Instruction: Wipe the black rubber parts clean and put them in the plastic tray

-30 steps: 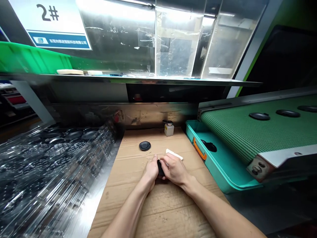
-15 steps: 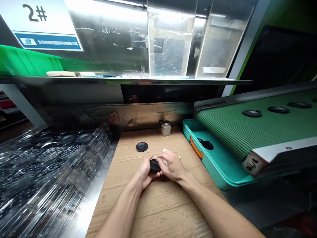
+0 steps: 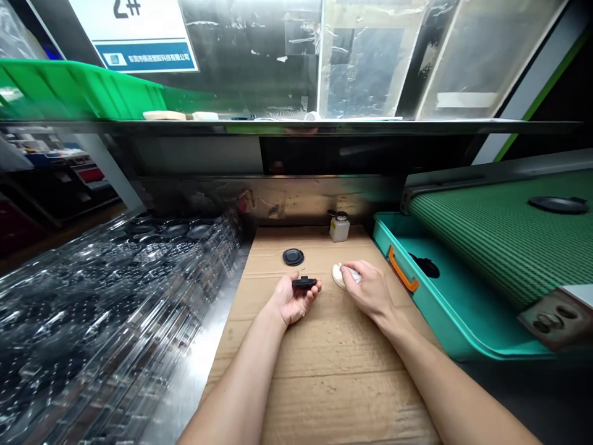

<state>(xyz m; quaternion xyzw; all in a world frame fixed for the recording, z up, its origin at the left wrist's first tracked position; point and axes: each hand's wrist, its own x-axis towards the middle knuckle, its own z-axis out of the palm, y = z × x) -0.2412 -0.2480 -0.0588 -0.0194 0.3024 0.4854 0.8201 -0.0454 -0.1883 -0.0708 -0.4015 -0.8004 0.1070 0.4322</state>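
Note:
My left hand (image 3: 294,301) is closed around the edge of a black round plastic lid (image 3: 304,282), held nearly edge-on above the cardboard with a small tab upward. To the right, my right hand (image 3: 369,292) is closed on a white cloth (image 3: 354,274), its fingers bunched over it. Under and beside those fingers lies a flat cream-coloured pad (image 3: 338,277); whether the hand touches it I cannot tell. Another black lid (image 3: 293,256) rests flat on the cardboard (image 3: 319,371), just beyond my left hand.
A small white bottle (image 3: 340,227) stands at the cardboard's back edge. On the right, a teal bin (image 3: 477,346) with black parts sits below a green conveyor belt (image 3: 486,235) carrying a black lid. Clear plastic trays (image 3: 115,309) are stacked left. A metal shelf (image 3: 301,127) spans above.
My hands have moved apart: the right hand has gone off the lid toward the right with the cloth, while the left still holds the lid, now tilted edge-on. The camera view has turned left.

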